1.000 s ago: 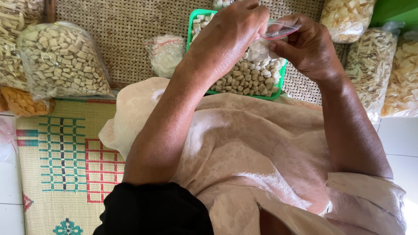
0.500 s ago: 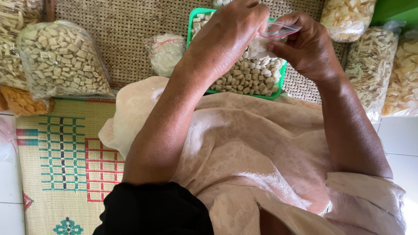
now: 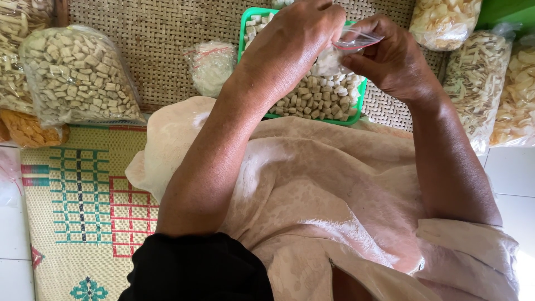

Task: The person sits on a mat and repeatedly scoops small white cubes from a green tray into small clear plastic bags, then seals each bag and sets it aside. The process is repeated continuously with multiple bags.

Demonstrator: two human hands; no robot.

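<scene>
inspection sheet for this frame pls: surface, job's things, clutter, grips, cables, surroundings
Surface: woven rattan mat, with a patterned straw mat beside it on white tiles.
Job's things: green tray of small pale cubes; small clear plastic bag held above it.
Clutter: big bag of cubes, small white packet, bags of chips on the right.
Grips: left hand and right hand both pinch the small bag.
Cables: nothing seen.
Surroundings: beige cloth over the lap.
</scene>
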